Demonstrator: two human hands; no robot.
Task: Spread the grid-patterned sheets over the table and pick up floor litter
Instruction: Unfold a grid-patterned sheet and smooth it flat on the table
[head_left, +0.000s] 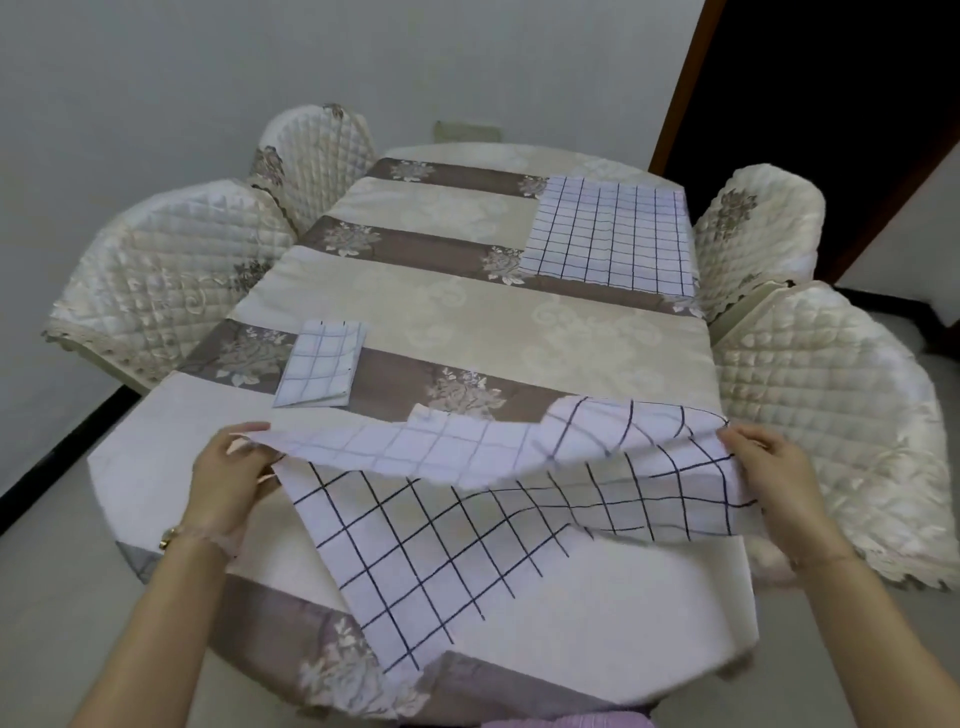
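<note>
Down at the near end, the left hand (228, 478) is closed in a pinch on one corner of a grid-patterned sheet (441, 519), thumb on top and fingers (244, 435) tucked under the cloth. A gold-coloured bracelet (169, 535) sits on that wrist. The right hand (774, 473) grips the opposite edge of the same sheet, its fingers curled over the fabric. Between the two hands the sheet hangs partly lifted off the counter (467, 317), its far edge folded back so the paler underside shows, while a lower corner trails down toward the near edge.

Farther out, a small folded grid sheet (322, 364) lies flat on the left part of the counter, on a brown floral band of the cream tablecloth (519, 613). At the far right corner a second grid sheet (608, 236) lies spread open and flat, well apart from the held one.

Four chairs in quilted cream covers (171, 275) stand around the counter, two on each side. A dark doorway (831, 78) opens beyond the far right corner.
</note>
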